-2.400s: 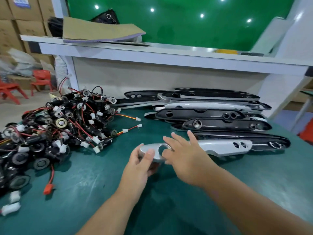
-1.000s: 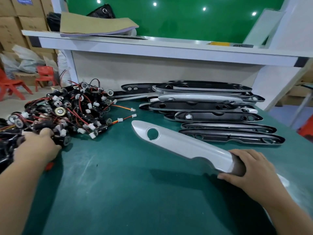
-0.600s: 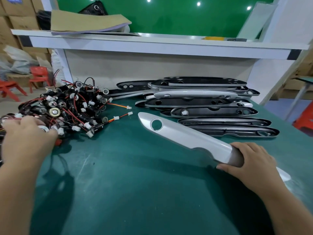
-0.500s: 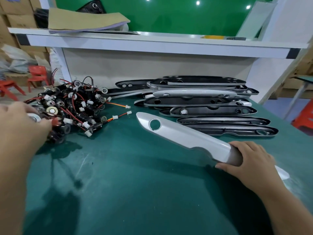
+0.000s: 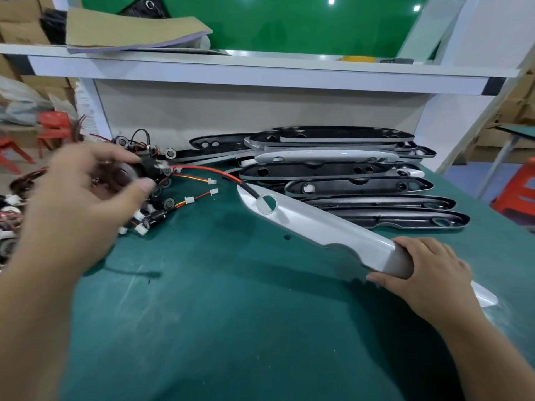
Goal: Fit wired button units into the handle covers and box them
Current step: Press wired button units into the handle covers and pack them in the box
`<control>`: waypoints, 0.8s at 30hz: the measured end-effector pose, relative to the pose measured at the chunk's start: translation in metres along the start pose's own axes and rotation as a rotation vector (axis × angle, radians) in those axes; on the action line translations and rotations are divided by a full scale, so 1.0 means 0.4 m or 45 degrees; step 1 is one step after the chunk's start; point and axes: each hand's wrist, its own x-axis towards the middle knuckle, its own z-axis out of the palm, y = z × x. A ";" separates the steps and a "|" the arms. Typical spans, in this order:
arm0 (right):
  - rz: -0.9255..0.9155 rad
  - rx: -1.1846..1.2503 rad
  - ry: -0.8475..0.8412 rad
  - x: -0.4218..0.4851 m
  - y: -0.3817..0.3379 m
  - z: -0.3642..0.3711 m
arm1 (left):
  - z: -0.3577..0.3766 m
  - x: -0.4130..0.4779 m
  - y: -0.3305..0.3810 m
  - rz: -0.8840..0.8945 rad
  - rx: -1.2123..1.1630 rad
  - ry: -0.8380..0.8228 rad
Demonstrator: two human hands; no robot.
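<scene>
My right hand [image 5: 422, 273] grips the near end of a long silver handle cover [image 5: 318, 227], held tilted above the green table [image 5: 231, 328] with its round hole at the far end. My left hand [image 5: 84, 198], blurred, holds a black wired button unit [image 5: 150, 166] between thumb and fingers. The unit's red wire [image 5: 208, 170] trails right and its black end lies at the cover's round hole [image 5: 267, 203]. A tangled pile of button units [image 5: 156, 204] lies at the left behind my left hand.
A stack of handle covers [image 5: 347, 172], black undersides and some silver, lies at the back right against the white shelf frame [image 5: 231, 73]. Cardboard sheets [image 5: 130, 30] rest on the shelf. Red chairs [image 5: 55, 128] and boxes stand off to the left.
My left hand took a button unit out of the pile, lifted it and moved right; its wire now reaches the cover's hole. My right hand keeps its hold on the silver cover.
</scene>
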 end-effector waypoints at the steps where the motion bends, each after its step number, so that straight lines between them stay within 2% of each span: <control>1: 0.005 -0.004 -0.005 0.000 0.001 0.001 | 0.014 -0.003 0.012 0.039 -0.020 -0.048; 5: 0.010 -0.025 -0.029 0.000 0.003 0.000 | 0.084 -0.012 0.040 0.204 0.041 -0.065; 11: -0.004 -0.003 -0.017 0.002 0.003 0.006 | 0.101 0.000 0.014 0.192 0.150 0.027; 20: -0.035 0.065 0.013 -0.002 -0.004 0.002 | 0.159 -0.014 0.025 0.267 0.227 -0.142; 24: -0.076 0.135 0.051 -0.006 -0.020 -0.012 | 0.211 -0.019 0.052 0.167 0.039 -0.331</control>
